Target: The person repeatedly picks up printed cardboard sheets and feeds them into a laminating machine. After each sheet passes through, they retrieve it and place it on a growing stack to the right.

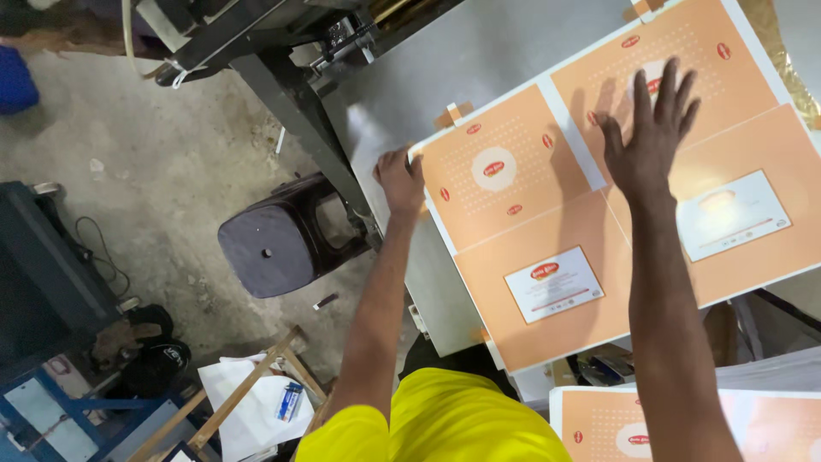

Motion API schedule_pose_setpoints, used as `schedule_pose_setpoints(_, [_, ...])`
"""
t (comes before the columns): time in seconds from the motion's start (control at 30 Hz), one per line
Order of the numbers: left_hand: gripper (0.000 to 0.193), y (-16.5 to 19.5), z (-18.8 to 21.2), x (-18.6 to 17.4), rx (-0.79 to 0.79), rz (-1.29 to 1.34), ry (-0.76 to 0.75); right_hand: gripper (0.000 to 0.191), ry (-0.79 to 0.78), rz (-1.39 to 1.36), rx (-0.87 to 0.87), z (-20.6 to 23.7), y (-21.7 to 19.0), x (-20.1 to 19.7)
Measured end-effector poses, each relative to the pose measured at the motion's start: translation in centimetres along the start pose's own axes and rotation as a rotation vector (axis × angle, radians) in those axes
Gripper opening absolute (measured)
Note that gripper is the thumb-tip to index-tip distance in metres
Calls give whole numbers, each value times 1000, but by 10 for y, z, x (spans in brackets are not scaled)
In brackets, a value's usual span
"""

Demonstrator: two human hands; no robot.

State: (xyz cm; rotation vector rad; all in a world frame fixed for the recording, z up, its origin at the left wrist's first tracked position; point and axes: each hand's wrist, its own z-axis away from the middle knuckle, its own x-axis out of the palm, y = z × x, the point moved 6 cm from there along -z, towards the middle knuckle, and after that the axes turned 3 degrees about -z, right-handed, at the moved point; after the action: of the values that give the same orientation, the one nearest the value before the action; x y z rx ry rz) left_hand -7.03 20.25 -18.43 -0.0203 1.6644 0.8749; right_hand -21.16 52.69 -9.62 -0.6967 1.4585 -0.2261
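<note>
Here a printed orange sheet [599, 197] lies flat on a grey metal table [462, 77]. The left hand [400, 178] pinches the sheet's near-left corner; the right hand [652, 133] presses flat on it, fingers spread wide. Beside the table, a dark plastic stool [269, 244] stands on the dusty concrete floor [154, 154]. More sheets [684, 423] are stacked nearby.

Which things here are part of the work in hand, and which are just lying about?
In hand: printed sheet, left hand at its corner, right hand flat on it, metal table.
Lying about: stool, wooden frame, second sheet.
</note>
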Motion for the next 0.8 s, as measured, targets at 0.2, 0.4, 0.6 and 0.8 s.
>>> schedule_pose_setpoints(0.2, [20, -27, -61, -30, -238, -101, -256, 51, 305, 3, -87, 162, -27, -114])
schedule_pose_setpoints(0.4, [25, 105, -28, -173, 505, 286, 13, 13, 341, 256, 197, 392, 10, -168])
schedule_pose_setpoints(0.6, [16, 183, 217, -191, 579, 597, -231, 7, 35, 308, 413, 614, 40, -104])
schedule_pose_setpoints(0.8, [77, 183, 426, -72, 605, 355, -796, 4, 492, 225, 615, 664, 84, -84])
